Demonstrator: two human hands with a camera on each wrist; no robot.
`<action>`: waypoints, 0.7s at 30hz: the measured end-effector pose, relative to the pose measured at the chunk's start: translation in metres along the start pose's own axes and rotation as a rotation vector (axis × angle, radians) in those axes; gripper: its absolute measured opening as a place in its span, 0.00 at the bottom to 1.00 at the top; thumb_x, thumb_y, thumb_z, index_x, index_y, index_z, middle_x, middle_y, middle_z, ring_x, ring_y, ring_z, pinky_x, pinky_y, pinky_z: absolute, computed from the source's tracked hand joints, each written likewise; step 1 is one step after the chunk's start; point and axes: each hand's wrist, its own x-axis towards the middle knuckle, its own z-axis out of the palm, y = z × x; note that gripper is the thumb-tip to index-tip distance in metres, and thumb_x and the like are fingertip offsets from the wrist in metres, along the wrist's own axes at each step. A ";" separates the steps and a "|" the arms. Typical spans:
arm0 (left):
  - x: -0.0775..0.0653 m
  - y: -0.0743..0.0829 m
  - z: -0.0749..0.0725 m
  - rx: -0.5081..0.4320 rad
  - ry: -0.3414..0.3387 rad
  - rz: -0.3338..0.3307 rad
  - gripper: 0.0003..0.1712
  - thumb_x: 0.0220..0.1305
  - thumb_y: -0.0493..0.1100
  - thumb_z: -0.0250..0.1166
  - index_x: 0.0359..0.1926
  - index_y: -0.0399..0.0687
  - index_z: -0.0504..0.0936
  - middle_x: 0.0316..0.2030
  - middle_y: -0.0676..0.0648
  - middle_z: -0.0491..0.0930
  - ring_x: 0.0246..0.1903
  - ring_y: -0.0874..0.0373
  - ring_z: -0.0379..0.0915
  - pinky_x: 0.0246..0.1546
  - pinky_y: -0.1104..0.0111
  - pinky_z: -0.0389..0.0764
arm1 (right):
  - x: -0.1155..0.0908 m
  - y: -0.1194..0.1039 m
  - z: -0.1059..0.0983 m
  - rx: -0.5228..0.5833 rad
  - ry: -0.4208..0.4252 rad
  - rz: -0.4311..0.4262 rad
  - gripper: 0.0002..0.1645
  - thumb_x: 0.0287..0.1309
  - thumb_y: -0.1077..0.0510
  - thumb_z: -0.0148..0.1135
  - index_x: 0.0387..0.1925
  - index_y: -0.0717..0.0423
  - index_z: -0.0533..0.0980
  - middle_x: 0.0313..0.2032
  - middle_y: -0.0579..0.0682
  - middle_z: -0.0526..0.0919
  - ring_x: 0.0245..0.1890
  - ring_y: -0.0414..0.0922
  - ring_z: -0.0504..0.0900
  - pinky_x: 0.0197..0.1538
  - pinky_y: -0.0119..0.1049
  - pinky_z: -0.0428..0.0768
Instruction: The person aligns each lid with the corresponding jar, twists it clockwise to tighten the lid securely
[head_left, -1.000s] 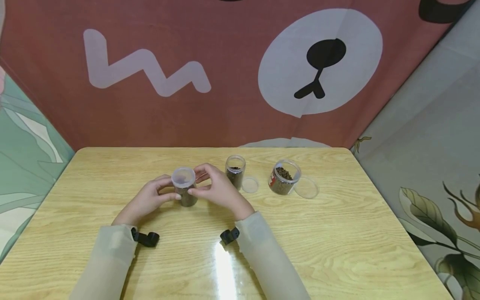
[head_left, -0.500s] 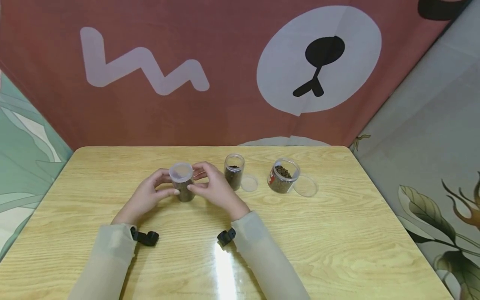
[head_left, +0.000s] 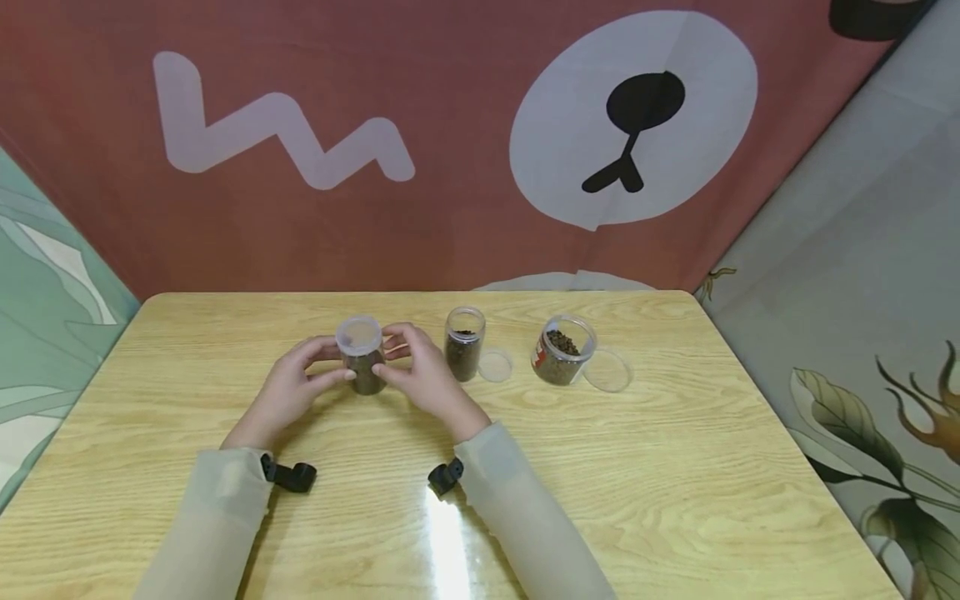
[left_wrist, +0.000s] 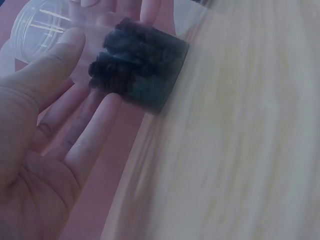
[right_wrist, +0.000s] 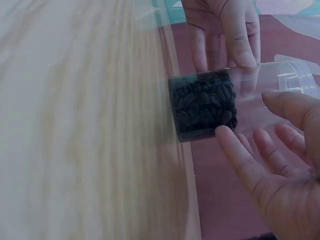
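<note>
A clear, tall jar (head_left: pixel 367 382) with a pale translucent lid (head_left: pixel 360 335) on top stands upright between my hands at the table's left centre. Dark bean-like pieces fill its lower part, seen close in the right wrist view. My left hand (head_left: pixel 288 385) holds it from the left, thumb on the near side and fingers behind. From the right, my right hand (head_left: pixel 426 375) grips it likewise, thumb on the front. In the left wrist view, the jar's base (left_wrist: pixel 172 75) is right at the wooden tabletop.
Right of my hands stands an open slim jar (head_left: pixel 463 357) of dark pieces, a small round lid (head_left: pixel 495 365) beside it. Farther right is a wider open jar (head_left: pixel 557 367) with a red label and brown pieces, next to a larger clear lid (head_left: pixel 608 370). A printed curtain (head_left: pixel 450 233) hangs behind the table.
Both hands have shifted the lidded jar slightly away from me, toward the table's back. The head view has also moved a little. The other jars and lids stay put.
</note>
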 end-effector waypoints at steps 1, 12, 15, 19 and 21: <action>0.000 0.000 0.000 0.002 0.002 -0.006 0.28 0.66 0.41 0.71 0.64 0.40 0.76 0.57 0.37 0.77 0.58 0.40 0.74 0.61 0.36 0.70 | 0.000 0.001 0.001 -0.006 0.003 0.003 0.29 0.66 0.63 0.67 0.65 0.58 0.69 0.53 0.55 0.76 0.53 0.51 0.81 0.49 0.29 0.83; 0.002 -0.004 0.003 -0.028 0.026 0.014 0.28 0.67 0.41 0.70 0.64 0.39 0.72 0.56 0.37 0.79 0.57 0.43 0.74 0.66 0.38 0.65 | 0.001 0.005 0.004 0.027 0.053 0.037 0.24 0.67 0.64 0.65 0.62 0.58 0.71 0.50 0.55 0.78 0.51 0.50 0.82 0.46 0.31 0.84; 0.003 -0.004 0.004 -0.029 0.032 0.017 0.28 0.67 0.40 0.70 0.64 0.38 0.72 0.57 0.37 0.79 0.57 0.43 0.74 0.66 0.39 0.65 | 0.001 0.006 0.005 0.016 0.062 0.035 0.23 0.67 0.64 0.65 0.61 0.58 0.72 0.49 0.55 0.79 0.50 0.51 0.83 0.47 0.31 0.84; 0.002 -0.003 0.004 -0.038 0.042 0.020 0.27 0.67 0.39 0.69 0.64 0.37 0.72 0.57 0.36 0.79 0.58 0.41 0.73 0.66 0.39 0.66 | 0.001 0.005 0.006 0.008 0.076 0.032 0.22 0.66 0.63 0.66 0.59 0.59 0.73 0.47 0.55 0.79 0.49 0.52 0.83 0.48 0.32 0.83; 0.002 -0.002 0.004 -0.040 0.045 0.023 0.27 0.67 0.38 0.69 0.64 0.37 0.72 0.57 0.35 0.79 0.58 0.40 0.73 0.66 0.39 0.66 | 0.002 0.005 0.007 0.007 0.083 0.036 0.21 0.66 0.63 0.66 0.59 0.58 0.73 0.47 0.55 0.79 0.49 0.51 0.83 0.49 0.32 0.83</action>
